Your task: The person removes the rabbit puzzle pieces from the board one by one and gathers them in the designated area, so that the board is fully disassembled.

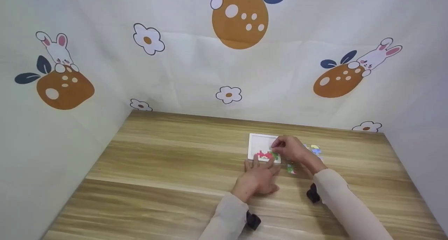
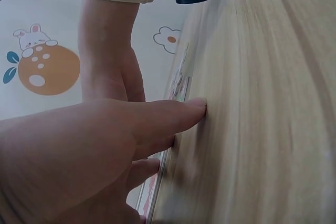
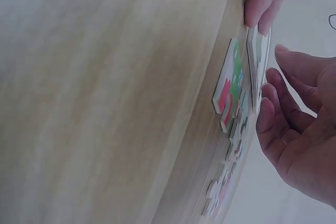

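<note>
A white puzzle frame [image 1: 249, 147] lies flat on the wooden table, with red and green puzzle pieces [image 1: 266, 155] along its near edge. My left hand [image 1: 258, 178] rests at that near edge, fingers spread and fairly straight, fingertips over the border. Above the frame's right side is my right hand [image 1: 290, 149]. In the right wrist view, the right hand [image 3: 302, 114] has loosely bent fingers, the thumb stands apart from them, and no piece shows between. The right hand covers the frame's far right corner in the head view.
Loose puzzle pieces [image 1: 316, 151] lie right of the frame, partly behind the right forearm. A green and red piece [image 1: 291, 168] sits nearer, by the frame's lower right corner. A printed cloth [image 1: 189, 68] hangs behind the table [image 1: 157, 163] and along its sides.
</note>
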`<state>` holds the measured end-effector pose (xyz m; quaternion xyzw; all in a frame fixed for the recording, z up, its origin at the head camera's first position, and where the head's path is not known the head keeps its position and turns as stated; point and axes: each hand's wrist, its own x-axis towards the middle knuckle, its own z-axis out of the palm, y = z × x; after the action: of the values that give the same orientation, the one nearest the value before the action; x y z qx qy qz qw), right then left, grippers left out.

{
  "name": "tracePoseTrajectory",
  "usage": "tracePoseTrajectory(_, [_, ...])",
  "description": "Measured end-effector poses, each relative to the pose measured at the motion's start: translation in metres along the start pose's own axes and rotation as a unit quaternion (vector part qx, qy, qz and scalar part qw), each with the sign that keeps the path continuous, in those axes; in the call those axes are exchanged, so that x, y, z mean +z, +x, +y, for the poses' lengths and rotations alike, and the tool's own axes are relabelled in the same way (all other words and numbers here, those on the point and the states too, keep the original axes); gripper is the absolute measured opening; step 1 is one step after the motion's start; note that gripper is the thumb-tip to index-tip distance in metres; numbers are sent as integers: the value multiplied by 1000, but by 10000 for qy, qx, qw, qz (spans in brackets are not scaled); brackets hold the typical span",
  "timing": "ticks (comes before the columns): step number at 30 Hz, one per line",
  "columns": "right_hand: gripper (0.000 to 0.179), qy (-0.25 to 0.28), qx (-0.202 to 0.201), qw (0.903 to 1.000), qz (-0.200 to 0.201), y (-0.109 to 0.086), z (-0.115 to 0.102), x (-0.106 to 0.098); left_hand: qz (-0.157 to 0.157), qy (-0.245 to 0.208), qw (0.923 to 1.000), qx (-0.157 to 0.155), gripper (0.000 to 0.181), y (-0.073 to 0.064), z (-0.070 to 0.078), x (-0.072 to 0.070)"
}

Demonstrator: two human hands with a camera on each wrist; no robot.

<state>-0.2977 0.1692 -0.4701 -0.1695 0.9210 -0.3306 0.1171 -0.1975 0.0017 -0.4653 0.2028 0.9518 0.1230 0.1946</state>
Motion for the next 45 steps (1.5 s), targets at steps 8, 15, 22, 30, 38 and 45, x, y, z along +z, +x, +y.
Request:
tracePoseTrajectory(8, [9,54,-88,9998,-141,7,-5,5,44,130,9999,51,69,-1,-2,0])
tracePoseTrajectory(15, [7,-202,-342,9988,-274,12,-13,9,47,170,9998,60,70,0,-2,-1])
tracePoseTrajectory(22, [5,-103,-225,9993,-276,13,-15,13,-95,141,9999,23,72,0,-1,-2])
tracePoseTrajectory(30, [3,89,-312,9993,-206,9,-15,10,-72,110,9999,38,71,0,0,-2])
tracePoseTrajectory(38, [5,449,-264,9983,-277,4,-17,7,-69,44,10000,-3,70,1,-1,-3])
tracePoseTrajectory(45, [6,503,-270,9982,-160,-4,-12,2,-44,90,9999,48,70,1,-1,-2])
